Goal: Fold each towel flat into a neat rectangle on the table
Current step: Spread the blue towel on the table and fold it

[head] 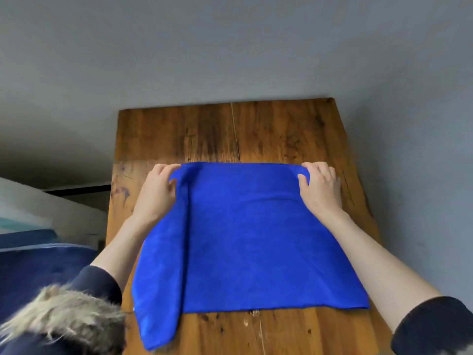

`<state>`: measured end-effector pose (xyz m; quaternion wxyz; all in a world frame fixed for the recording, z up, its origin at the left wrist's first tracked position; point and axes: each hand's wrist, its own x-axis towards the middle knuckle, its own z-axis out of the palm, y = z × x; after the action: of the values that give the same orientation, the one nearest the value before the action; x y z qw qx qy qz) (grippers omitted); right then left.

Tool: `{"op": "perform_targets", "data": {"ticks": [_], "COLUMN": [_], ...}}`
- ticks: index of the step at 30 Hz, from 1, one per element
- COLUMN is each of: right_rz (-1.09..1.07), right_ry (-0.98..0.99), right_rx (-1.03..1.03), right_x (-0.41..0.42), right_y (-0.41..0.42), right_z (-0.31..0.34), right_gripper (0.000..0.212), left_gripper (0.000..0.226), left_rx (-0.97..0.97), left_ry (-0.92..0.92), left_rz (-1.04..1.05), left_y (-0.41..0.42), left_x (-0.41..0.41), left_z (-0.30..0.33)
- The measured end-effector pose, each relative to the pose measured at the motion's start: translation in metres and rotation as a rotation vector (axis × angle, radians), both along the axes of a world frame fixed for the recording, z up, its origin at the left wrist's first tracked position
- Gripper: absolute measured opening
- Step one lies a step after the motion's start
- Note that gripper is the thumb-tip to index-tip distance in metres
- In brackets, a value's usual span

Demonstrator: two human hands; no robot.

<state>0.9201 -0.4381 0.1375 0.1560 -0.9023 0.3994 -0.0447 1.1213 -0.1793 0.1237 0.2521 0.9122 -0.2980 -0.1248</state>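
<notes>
Pinching the far corners of the towel (245,234), the left hand (158,190) and right hand (320,185) each curl fingers and thumb round the cloth. It looks soft, light and limp, so corners and edges seem the best hold. Bright blue, it lies spread on the tabletop (230,129), its left side doubled over and hanging past the near-left edge.

The towel (245,234) pinched at its far corners between the fingertips of both hands is matt, plush blue cloth, lying on a table (281,134) of varnished, stained brown wood with a faint sheen, with shaggy fur trim (61,311) edging a dark cloth sleeve (99,283).
</notes>
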Motion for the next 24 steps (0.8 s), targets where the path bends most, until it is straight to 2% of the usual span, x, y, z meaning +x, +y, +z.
{"op": "perform_targets", "data": {"ticks": [4, 9, 13, 15, 21, 24], "right_rz": [0.156, 0.304, 0.35, 0.364, 0.368, 0.365], "right_ry": [0.04, 0.213, 0.327, 0.372, 0.378, 0.377], "right_rx": [0.09, 0.212, 0.169, 0.105, 0.052, 0.058], "right_x": [0.012, 0.036, 0.041, 0.037, 0.034, 0.033], "right_y": [0.041, 0.106, 0.131, 0.134, 0.135, 0.135], "right_z": [-0.035, -0.074, -0.096, -0.104, -0.113, -0.113], "right_gripper": [0.041, 0.059, 0.073, 0.077, 0.078, 0.078], "left_gripper": [0.037, 0.027, 0.015, 0.01, 0.015, 0.017], "left_rx": [0.043, 0.117, 0.211, 0.23, 0.351, 0.258], "left_ry": [0.056, 0.142, 0.239, 0.221, 0.049, -0.03], "left_rz": [0.123, 0.429, 0.416, 0.396, 0.371, 0.51], "left_y": [0.027, 0.056, 0.064, 0.066, 0.086, 0.101], "left_x": [-0.001, 0.009, 0.014, 0.015, 0.032, 0.065], "left_z": [-0.031, -0.053, -0.067, -0.07, -0.063, -0.049]}}
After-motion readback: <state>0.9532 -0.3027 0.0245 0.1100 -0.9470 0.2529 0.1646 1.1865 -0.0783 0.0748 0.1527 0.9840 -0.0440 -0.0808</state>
